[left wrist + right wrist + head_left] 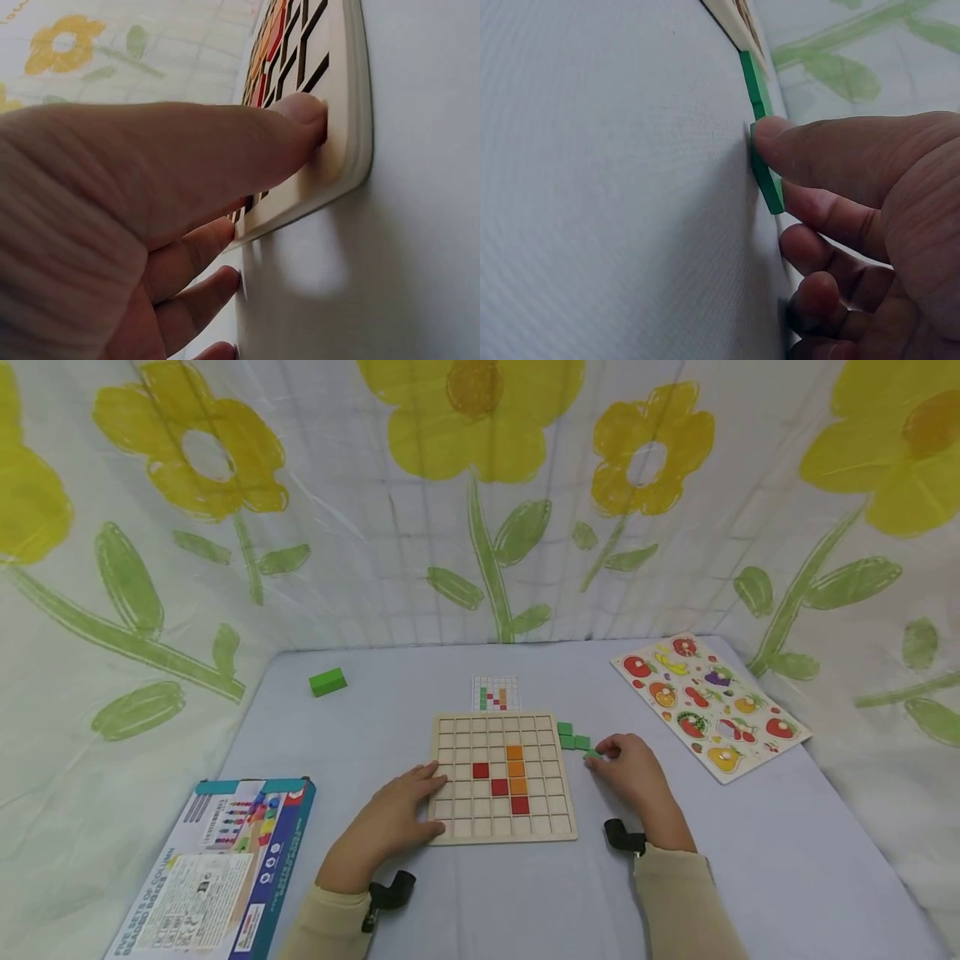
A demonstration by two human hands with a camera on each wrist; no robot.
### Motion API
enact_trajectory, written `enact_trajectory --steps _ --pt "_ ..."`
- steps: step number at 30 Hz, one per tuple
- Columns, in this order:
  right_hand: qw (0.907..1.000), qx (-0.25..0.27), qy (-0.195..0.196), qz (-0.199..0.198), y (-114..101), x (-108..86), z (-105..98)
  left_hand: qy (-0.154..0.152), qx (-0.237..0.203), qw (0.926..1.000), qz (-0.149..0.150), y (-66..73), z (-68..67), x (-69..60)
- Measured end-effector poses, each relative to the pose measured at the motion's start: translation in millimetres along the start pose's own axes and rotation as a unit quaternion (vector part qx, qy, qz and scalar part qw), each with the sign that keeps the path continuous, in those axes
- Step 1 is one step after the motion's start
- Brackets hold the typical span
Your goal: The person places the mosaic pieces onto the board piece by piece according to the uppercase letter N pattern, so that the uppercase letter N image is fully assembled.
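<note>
A square wooden grid board [480, 832] lies in the middle of the table, holding several red and orange square tiles in its cells. My left hand [397, 810] rests at the board's left side, its thumb [300, 112] pressing near the front corner and its other fingers along the edge. To the right of the board, my right hand [633, 775] pinches a small green tile [765, 176] between thumb and index finger, low over the cloth. Three other green tiles [566, 728] lie flat between that hand and the board.
Behind the board lies a small pattern card [495, 682] with coloured squares. A green block [327, 682] sits at the back left. A fruit puzzle board [711, 706] lies at the back right, and a toy box [288, 847] at the front left.
</note>
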State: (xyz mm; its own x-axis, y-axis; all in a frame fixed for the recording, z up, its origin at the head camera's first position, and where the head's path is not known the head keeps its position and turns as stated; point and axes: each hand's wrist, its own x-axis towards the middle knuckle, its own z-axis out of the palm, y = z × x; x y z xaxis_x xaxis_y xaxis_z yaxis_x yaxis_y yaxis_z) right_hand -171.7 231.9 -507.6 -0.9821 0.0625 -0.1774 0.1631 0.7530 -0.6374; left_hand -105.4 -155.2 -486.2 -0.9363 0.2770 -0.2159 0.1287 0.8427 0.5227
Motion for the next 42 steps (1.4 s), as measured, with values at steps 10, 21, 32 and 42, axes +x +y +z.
enact_trajectory --steps 10,21,32,42 --pt "0.9995 0.025 0.017 -0.011 -7.2 -0.6 2.4 -0.009 -0.019 0.9998 -0.003 -3.6 -0.7 0.8" --pt "0.9853 0.095 -0.02 -0.141 -94.1 -10.4 30.5 -0.01 -0.018 0.9998 0.0 -1.6 -2.4 -0.5" --pt "0.975 0.034 -0.116 -0.186 -154.2 22.5 89.4 -0.013 -0.024 0.9996 0.006 -5.5 -1.7 0.4" --pt "0.9727 0.007 -0.149 -0.178 -154.4 26.0 99.0 -0.013 -0.025 0.9996 0.006 -5.3 -1.7 0.0"
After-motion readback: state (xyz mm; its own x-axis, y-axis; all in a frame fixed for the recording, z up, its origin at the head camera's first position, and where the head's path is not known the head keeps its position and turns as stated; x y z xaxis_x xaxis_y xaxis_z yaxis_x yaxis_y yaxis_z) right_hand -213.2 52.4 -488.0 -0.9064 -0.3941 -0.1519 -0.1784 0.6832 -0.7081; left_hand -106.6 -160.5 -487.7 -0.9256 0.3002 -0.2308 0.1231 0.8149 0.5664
